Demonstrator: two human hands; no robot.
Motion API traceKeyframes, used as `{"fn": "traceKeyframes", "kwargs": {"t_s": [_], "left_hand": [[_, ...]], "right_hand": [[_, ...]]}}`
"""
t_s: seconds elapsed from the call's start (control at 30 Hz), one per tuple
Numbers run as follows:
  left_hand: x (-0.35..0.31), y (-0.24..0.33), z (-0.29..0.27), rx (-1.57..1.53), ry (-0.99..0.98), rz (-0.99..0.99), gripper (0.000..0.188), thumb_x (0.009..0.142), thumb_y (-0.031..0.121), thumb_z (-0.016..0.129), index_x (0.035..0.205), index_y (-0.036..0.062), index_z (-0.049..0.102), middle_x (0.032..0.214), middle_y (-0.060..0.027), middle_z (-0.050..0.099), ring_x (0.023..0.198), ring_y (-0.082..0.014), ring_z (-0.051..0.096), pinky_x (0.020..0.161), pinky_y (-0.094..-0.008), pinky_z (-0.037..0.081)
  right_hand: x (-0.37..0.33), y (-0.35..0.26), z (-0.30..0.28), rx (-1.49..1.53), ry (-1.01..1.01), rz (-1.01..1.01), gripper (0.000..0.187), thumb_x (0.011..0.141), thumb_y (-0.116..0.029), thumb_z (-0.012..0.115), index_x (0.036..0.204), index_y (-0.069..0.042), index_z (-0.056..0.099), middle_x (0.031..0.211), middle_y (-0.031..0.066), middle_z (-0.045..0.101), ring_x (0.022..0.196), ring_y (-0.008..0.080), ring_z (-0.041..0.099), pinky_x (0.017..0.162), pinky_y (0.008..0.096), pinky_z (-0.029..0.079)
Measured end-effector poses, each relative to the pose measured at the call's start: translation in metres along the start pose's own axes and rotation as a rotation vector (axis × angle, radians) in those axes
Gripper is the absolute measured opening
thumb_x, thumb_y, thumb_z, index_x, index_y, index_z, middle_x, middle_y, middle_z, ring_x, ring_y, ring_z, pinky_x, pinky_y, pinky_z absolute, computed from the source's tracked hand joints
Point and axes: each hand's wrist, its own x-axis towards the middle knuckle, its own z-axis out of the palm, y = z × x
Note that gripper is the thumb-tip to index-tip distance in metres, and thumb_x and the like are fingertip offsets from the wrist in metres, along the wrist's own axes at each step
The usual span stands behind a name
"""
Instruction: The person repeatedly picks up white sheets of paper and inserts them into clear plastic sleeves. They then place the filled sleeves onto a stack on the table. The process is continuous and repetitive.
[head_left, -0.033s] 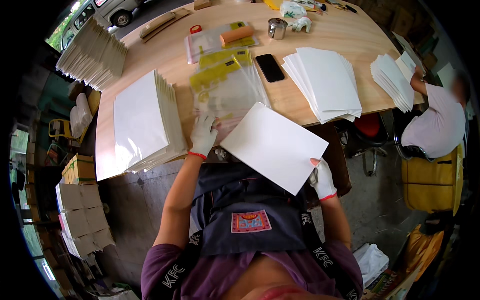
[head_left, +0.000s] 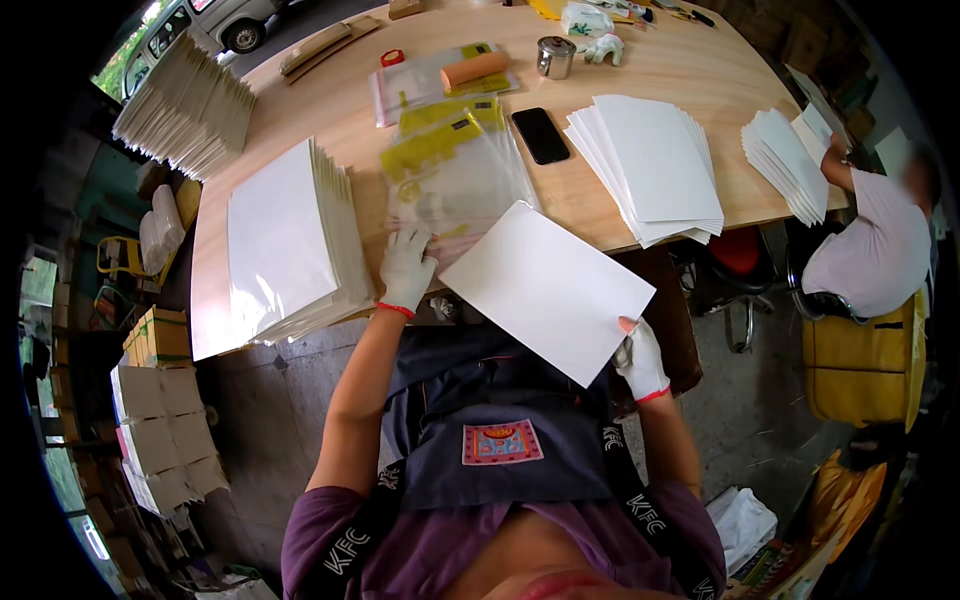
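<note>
My right hand (head_left: 642, 358), in a white glove with red cuff and a bare thumb tip, grips the near right corner of a rectangular white sheet (head_left: 550, 292). Tilted, the sheet hangs over the table's front edge, its far left side by the clear plastic bags (head_left: 465, 185) with yellow-green printing. At the near edge of those bags, my gloved left hand (head_left: 407, 268) has its fingers closed on the plastic. To its left stands a thick stack of white, plastic-covered sheets (head_left: 280, 235).
A black phone (head_left: 541, 136), a fanned pile of white sheets (head_left: 650, 165) and a metal cup (head_left: 555, 57) lie on the wooden table (head_left: 345, 95). A tall stack (head_left: 190, 110) stands far left. At right a co-worker (head_left: 870, 235) sits by another pile. A stool (head_left: 738, 258) stands below.
My right hand and the white sheet have shifted very slightly to the left. My left hand stays at the plastic bags.
</note>
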Motion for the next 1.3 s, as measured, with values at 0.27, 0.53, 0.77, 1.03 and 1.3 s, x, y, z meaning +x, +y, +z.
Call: {"fn": "traceKeyframes", "kwargs": {"t_s": [0.27,0.53,0.77,1.03,1.3], "left_hand": [[0.018,0.009,-0.025,-0.346,-0.067,0.027,0.040,0.073,-0.006,0.053,0.107,0.0122,0.064,0.086,-0.0131,0.055,0.076,-0.0294,0.060,0.065,-0.0357,0.047],[-0.007,0.012,-0.008,-0.208,0.009,0.014,0.041,0.072,-0.005,0.055,0.106,0.0146,0.064,0.088,-0.0085,0.057,0.078,-0.0298,0.060,0.066,-0.0398,0.050],[-0.030,0.044,0.075,-1.507,0.387,-0.725,0.064,0.087,-0.005,0.052,0.146,0.0072,0.032,0.122,-0.0125,0.057,0.101,-0.0238,0.062,0.084,-0.0340,0.053],[-0.041,0.070,0.123,-1.972,-0.393,-0.492,0.035,0.093,0.017,0.060,0.125,0.0040,0.055,0.113,-0.0085,0.063,0.096,-0.0224,0.063,0.083,-0.0362,0.053],[-0.132,0.081,0.143,-1.533,-0.152,-0.848,0.020,0.093,0.011,0.052,0.110,0.0050,0.062,0.101,-0.0069,0.065,0.089,-0.0177,0.065,0.069,-0.0303,0.055]], "right_hand": [[0.006,0.027,0.007,0.140,-0.048,0.000,0.024,0.093,-0.019,0.054,0.111,-0.004,0.055,0.088,0.0040,0.060,0.069,0.0117,0.054,0.059,0.0245,0.042],[-0.003,0.038,0.025,0.134,-0.184,-0.008,0.027,0.097,-0.018,0.052,0.120,-0.004,0.053,0.105,0.0063,0.061,0.089,0.0159,0.059,0.074,0.0294,0.047],[-0.033,0.022,0.062,0.057,-0.162,-0.012,0.018,0.097,-0.021,0.053,0.108,-0.006,0.054,0.078,0.0054,0.062,0.052,0.0117,0.055,0.042,0.0245,0.039],[-0.029,0.022,0.055,-0.112,-0.234,-0.046,0.027,0.099,-0.027,0.053,0.118,-0.007,0.052,0.083,0.0076,0.065,0.052,0.0112,0.057,0.041,0.0231,0.043],[0.044,0.109,0.092,0.546,-0.256,0.135,0.045,0.100,-0.022,0.049,0.137,0.000,0.037,0.139,0.0206,0.041,0.123,0.0298,0.050,0.102,0.0476,0.048]]}}
